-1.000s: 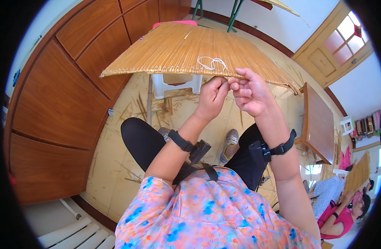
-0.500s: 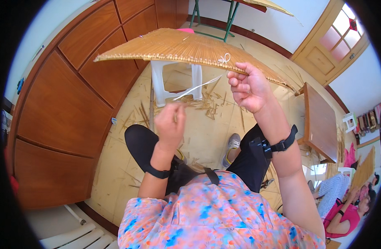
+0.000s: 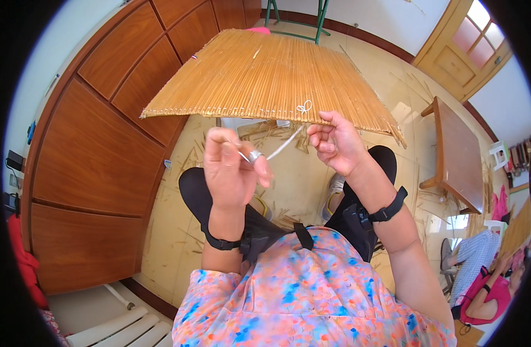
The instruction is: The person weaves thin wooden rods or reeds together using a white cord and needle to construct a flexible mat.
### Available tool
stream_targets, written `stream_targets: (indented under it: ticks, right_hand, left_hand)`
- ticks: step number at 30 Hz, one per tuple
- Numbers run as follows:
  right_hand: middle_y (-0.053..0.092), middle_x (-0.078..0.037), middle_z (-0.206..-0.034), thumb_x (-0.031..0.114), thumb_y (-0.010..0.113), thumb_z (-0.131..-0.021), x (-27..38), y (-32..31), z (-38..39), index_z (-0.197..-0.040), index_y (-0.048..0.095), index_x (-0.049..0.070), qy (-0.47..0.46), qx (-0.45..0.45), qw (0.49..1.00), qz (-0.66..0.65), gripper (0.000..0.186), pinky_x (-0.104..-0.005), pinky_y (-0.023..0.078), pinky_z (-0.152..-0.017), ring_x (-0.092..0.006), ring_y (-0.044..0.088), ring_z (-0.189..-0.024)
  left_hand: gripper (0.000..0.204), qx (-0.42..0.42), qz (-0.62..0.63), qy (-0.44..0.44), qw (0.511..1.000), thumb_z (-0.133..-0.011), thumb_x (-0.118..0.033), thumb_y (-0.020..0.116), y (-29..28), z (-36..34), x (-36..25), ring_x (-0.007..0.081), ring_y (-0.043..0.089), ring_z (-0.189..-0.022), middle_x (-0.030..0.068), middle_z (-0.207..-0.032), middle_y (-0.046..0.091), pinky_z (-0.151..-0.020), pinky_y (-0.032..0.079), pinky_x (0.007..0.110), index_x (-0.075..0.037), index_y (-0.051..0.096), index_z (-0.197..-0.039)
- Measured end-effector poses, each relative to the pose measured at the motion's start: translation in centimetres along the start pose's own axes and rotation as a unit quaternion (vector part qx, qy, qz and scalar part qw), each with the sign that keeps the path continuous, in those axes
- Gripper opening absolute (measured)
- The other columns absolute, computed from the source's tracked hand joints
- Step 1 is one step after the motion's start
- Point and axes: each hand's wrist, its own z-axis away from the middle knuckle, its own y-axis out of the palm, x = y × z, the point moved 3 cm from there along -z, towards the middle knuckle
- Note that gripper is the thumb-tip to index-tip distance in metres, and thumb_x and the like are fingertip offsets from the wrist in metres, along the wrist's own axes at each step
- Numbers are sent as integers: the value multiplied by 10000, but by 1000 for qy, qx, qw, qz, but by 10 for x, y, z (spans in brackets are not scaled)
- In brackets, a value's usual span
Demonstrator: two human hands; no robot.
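The right hand point(image 3: 340, 146) clamps the near edge of the stalk mat point(image 3: 265, 75), which extends forward from the grip. White thread point(image 3: 285, 143) runs from beside this grip to the left hand point(image 3: 233, 173); whether its fingertips clamp it cannot be told

A broad mat point(image 3: 254, 75) of golden-brown stalks, laid side by side, is being held by its near edge, stitched in white along the left. White thread point(image 3: 286, 143) is being stretched beneath that edge; a small loop point(image 3: 300, 108) is being borne on top.
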Motion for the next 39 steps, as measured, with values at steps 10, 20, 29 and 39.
stream_targets:
  ticks: [10, 20, 29, 39]
  right_hand:
    - [600, -97, -683, 381, 475, -928, -18, -33, -2, -900, 609, -50, -70, -81, 990, 88, 452, -184, 245, -381, -65, 368, -432]
    - [590, -71, -678, 367, 530, -902, -34, -37, -2, -879, 611, 16, -82, -140, 975, 149, 361, -196, 223, -397, -58, 351, -430]
    - [563, -45, -644, 343, 571, -882, -33, -48, -6, -829, 604, -8, -66, -106, 987, 101, 356, -200, 218, -399, -54, 353, -431]
    - [562, -67, -635, 330, 574, -875, -26, -40, -5, -817, 598, -27, -71, -111, 990, 46, 363, -195, 229, -393, -57, 355, -433]
  left_hand:
    - [76, -36, -150, -204, 967, -899, 23, 520, -37, 65, 32, 193, 655, -687, 193, -939, 641, -644, 555, 306, 16, 549, -969]
    - [64, -148, -268, -281, 910, -943, -64, 512, -65, 111, 66, 128, 568, -618, 69, -757, 602, -594, 479, 236, -11, 544, -955]
    - [154, -14, -462, -346, 816, -919, -75, 558, -81, 131, 115, 90, 556, -592, 39, -683, 588, -544, 450, 245, 17, 635, -1015]
    - [100, 66, -669, -154, 724, -886, -65, 584, -107, 132, 128, 229, 589, -542, 121, -618, 572, -526, 455, 338, -7, 650, -934]
